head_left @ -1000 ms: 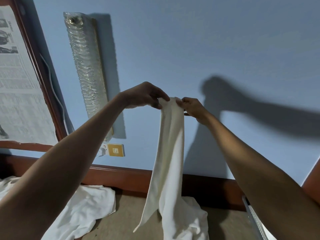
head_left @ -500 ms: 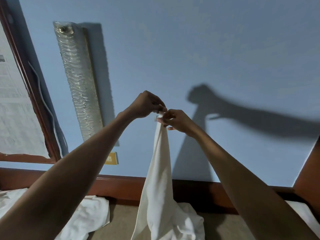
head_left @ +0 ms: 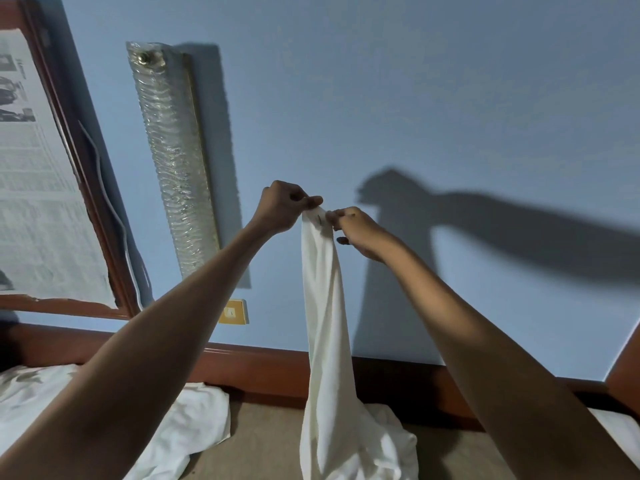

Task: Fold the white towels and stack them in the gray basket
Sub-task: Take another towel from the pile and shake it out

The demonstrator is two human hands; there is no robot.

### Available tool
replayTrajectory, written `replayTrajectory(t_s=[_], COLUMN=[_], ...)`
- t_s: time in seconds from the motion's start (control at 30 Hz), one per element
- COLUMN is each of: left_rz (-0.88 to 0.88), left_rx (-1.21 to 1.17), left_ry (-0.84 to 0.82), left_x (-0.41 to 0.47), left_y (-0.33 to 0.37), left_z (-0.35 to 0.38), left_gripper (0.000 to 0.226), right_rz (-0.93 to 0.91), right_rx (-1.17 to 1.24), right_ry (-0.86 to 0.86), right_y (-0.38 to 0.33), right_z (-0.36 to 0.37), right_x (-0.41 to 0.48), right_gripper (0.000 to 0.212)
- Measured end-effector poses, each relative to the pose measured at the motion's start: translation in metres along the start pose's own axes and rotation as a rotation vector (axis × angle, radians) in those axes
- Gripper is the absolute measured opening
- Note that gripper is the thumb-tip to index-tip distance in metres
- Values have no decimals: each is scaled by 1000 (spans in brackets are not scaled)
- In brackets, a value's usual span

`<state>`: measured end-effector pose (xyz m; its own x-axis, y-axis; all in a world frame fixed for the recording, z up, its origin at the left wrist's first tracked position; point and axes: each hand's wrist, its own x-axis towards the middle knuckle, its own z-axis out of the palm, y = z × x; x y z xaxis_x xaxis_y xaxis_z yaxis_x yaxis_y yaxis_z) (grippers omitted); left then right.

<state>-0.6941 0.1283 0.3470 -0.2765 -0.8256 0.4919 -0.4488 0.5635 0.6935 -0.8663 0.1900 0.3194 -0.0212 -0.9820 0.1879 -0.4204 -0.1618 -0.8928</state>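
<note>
Head view shows me the white towel (head_left: 325, 323) hanging straight below both hands, long axis vertical. My left hand (head_left: 282, 209) and right hand (head_left: 360, 233) pinch its top edge, almost touching, equally near.

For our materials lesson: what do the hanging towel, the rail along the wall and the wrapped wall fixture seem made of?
Towel: soft white cloth, matte; it drapes in limp folds.
Rail: probably varnished reddish-brown wood; smooth with a slight sheen.
Fixture wrapping: likely clear plastic, perhaps bubble wrap; crinkled and glinting. What lies beneath is unclear.
</note>
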Motion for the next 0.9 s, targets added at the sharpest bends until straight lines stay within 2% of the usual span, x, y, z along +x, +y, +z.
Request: replayTrajectory(t_s=[0.07, 0.17, 0.43, 0.67, 0.77, 0.83, 0.87, 0.9], left_rz=[0, -8, -83, -221, -310, -281, -245, -197], left_rx=[-11, -1, 14, -31, -71, 56, 98, 71], left_ry=[35, 100, 286, 427, 303, 106, 2, -123], left_x=[1, 4, 11, 12, 12, 7, 3, 0], left_y=[0, 2, -24, -79, -99, -90, -79, -64], left_z=[1, 1, -10, -28, -26, -23, -21, -19], left_gripper=[31, 27, 34, 30, 34, 23, 18, 23], right_rz=[49, 59, 92, 110, 101, 57, 26, -7], right_rx=[223, 420, 263, 271, 248, 190, 164, 137], right_ry=[-87, -58, -62, -152, -77, -37, -27, -27], right_y=[-2, -4, 3, 28, 27, 24, 22, 19], right_z=[5, 11, 2, -21, -26, -26, -25, -23], right_x=[-1, -3, -5, -13, -10, -5, -4, -3], right_gripper=[33, 33, 39, 24, 22, 25, 31, 44])
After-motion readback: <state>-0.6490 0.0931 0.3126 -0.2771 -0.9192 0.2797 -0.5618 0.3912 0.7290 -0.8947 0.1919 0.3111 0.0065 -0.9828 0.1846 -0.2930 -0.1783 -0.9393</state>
